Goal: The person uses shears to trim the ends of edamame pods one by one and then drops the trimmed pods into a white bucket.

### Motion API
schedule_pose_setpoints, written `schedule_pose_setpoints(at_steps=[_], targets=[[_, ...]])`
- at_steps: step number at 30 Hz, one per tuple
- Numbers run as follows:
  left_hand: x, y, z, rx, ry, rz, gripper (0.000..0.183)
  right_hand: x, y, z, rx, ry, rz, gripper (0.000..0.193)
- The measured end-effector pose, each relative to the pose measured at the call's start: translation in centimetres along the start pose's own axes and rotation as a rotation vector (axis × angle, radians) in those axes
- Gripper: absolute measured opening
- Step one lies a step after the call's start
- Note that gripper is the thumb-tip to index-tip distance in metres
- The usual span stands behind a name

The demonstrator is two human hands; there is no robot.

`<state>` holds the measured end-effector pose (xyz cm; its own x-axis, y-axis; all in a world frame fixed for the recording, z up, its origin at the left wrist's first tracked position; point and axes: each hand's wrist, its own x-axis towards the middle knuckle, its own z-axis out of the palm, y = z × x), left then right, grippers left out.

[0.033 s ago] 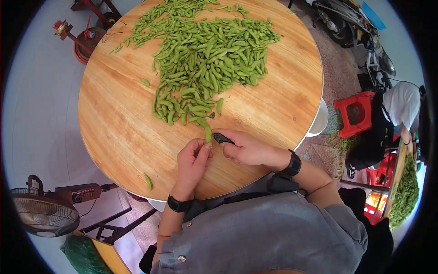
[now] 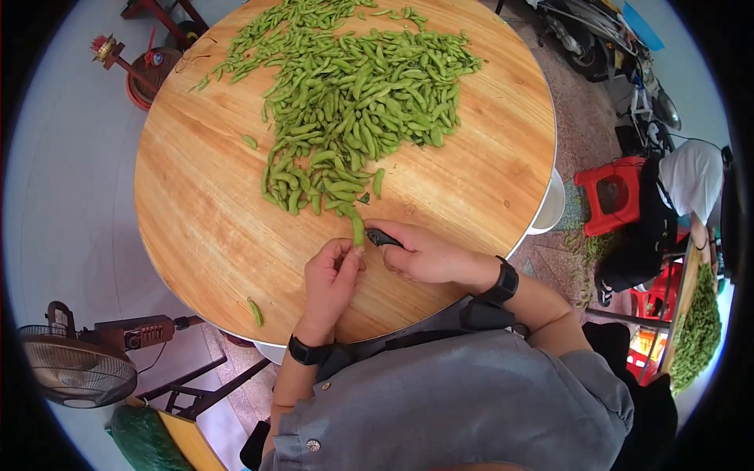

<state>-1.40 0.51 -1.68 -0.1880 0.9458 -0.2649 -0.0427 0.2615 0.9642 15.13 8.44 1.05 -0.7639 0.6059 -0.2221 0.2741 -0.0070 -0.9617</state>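
Your left hand (image 2: 330, 275) pinches the near end of a single green bean pod (image 2: 358, 231), holding it so its stalk end meets the small dark tool (image 2: 383, 238) that your right hand (image 2: 424, 255) clenches just beside it, probably for trimming the tip. Just beyond both hands a big loose heap of green pods (image 2: 353, 94) spreads over the round wooden tabletop (image 2: 204, 204), within easy reach, while one stray pod (image 2: 256, 312) lies near your left wrist. A pale bowl (image 2: 550, 206) peeks from under the tabletop's edge past your right hand; its contents are hidden.
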Motion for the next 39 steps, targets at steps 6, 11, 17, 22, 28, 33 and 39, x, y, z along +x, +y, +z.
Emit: schedule_pose_setpoints(at_steps=[6, 11, 17, 22, 28, 33, 39], targets=[[0.3, -0.2, -0.1, 0.575, 0.152, 0.495, 0.011, 0.1, -0.5, 0.1, 0.481, -0.136, 0.234, 0.048], [-0.5, 0.5, -0.8, -0.267, -0.182, 0.020, 0.004, -0.5, -0.8, -0.7, 1.035, -0.336, 0.354, 0.040], [-0.7, 1.3, -0.1, -0.609, -0.291, -0.113, 0.009, -1.2, -1.3, -0.8, 1.224, -0.378, 0.350, 0.037], [0.1, 2.2, 0.9, -0.225, -0.015, 0.003, 0.017, -1.7, -3.7, -0.1, 0.708, -0.261, 0.292, 0.038], [0.7, 2.3, 1.5, -0.112, 0.096, 0.063, 0.018, -0.8, -2.7, -0.1, 0.746, -0.199, 0.328, 0.033], [0.7, 1.2, 1.5, -0.132, 0.118, 0.071, 0.016, -0.5, -1.3, 0.2, 0.771, -0.193, 0.308, 0.031], [0.5, 0.8, 1.4, -0.231, 0.041, 0.055, 0.023, -0.5, -0.8, 0.1, 0.677, -0.142, 0.269, 0.031]])
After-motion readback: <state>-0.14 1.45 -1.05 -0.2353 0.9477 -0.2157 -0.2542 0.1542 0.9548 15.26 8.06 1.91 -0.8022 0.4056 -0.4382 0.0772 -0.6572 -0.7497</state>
